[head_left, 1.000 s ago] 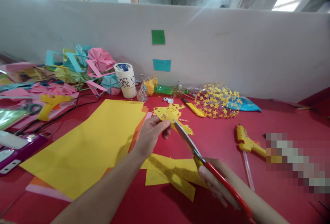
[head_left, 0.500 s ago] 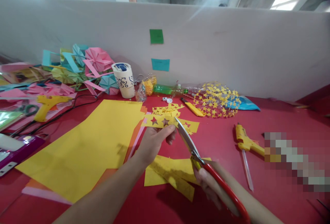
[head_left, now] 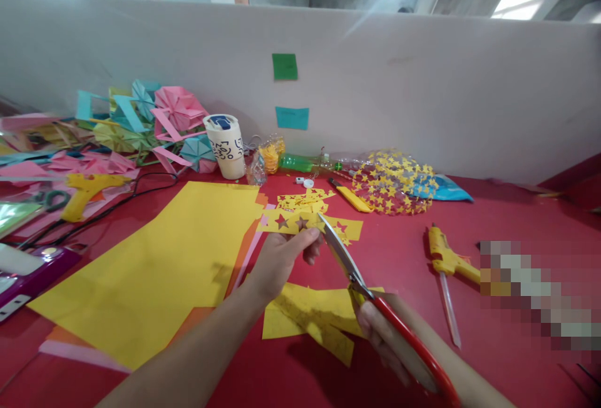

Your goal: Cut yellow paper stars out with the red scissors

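Observation:
Between thumb and fingers, my left hand [head_left: 290, 256] pinches a yellow paper strip [head_left: 290, 215] with star-shaped holes along it. My right hand [head_left: 382, 333] grips red-handled scissors [head_left: 399, 323]. Their blades point up and left, and the tips meet the strip just right of my left thumb; the blades look nearly closed. Below the hands, several yellow paper pieces [head_left: 307, 314] lie overlapping on the red table [head_left: 399, 245]. Behind the strip sits a small heap of yellow star-punched scraps [head_left: 303, 200]. My right fingers are partly hidden by the handles.
Large yellow sheets [head_left: 173, 258] cover the left side. Behind are a white cup [head_left: 226, 145], a green bottle [head_left: 300, 163], a yellow utility knife [head_left: 353, 196] and a star-covered clear ball [head_left: 394, 183]. A yellow glue gun [head_left: 444, 255] lies right, another glue gun [head_left: 82, 194] left.
The right hand's scissor handles have shifted slightly lower and to the right, while the blade tips stay at the strip. The left hand has barely moved.

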`<action>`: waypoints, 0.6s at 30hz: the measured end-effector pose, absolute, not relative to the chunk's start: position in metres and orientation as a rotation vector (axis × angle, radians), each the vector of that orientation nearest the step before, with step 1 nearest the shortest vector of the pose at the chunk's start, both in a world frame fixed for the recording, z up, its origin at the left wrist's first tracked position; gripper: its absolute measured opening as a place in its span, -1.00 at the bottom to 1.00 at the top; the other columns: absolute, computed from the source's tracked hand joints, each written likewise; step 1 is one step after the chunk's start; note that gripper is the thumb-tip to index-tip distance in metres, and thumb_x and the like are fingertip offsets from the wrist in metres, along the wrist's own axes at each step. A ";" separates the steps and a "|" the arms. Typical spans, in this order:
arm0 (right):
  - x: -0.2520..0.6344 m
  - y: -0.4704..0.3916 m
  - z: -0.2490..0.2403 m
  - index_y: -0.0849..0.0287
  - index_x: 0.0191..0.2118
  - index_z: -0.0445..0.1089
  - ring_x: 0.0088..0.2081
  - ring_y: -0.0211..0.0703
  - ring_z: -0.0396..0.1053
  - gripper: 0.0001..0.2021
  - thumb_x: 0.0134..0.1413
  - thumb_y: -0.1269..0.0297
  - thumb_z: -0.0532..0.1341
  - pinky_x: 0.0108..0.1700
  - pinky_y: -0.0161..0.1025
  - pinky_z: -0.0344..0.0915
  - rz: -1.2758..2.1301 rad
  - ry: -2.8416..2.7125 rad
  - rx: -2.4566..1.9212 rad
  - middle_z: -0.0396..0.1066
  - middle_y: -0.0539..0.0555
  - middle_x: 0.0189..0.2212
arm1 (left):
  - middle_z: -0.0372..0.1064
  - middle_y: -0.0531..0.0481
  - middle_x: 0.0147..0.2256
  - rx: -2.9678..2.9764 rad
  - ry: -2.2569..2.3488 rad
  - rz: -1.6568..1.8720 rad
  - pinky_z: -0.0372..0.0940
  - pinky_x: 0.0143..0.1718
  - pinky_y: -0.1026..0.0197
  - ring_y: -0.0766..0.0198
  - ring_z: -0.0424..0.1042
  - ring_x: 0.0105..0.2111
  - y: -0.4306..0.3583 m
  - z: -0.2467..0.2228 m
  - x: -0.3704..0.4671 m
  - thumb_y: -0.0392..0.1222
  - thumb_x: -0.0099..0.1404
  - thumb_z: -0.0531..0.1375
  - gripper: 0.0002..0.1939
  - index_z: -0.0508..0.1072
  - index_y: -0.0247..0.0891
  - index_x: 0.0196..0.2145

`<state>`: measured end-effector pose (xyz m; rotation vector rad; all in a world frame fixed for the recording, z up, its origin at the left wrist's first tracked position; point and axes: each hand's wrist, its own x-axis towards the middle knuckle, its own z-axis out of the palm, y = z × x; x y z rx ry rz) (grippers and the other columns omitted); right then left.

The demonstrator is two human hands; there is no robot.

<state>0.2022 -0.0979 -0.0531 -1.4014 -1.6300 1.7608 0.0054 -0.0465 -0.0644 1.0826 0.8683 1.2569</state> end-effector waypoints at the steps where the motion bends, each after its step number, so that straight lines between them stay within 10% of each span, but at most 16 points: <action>1: 0.202 -0.099 -0.052 0.11 -0.58 0.08 -0.76 -0.40 -0.03 -0.51 -0.01 -0.23 0.09 -0.70 -0.37 -0.02 1.757 -1.628 -1.408 -0.03 -0.16 -0.77 | 0.31 0.03 -0.57 1.081 0.868 1.255 0.20 -0.49 0.30 0.38 0.29 -0.53 -0.047 -0.064 0.005 -0.15 0.22 0.16 -0.76 0.44 -0.32 -0.54; 18: 0.207 -0.095 -0.057 0.12 -0.63 0.03 -0.69 -0.37 -0.01 -0.51 -0.10 -0.16 0.21 -0.66 -0.38 -0.06 1.619 -1.728 -1.450 -0.03 -0.14 -0.73 | 0.33 0.02 -0.60 1.071 0.852 1.268 0.19 -0.53 0.33 0.40 0.29 -0.56 -0.044 -0.062 0.002 -0.18 0.21 0.17 -0.76 0.46 -0.33 -0.56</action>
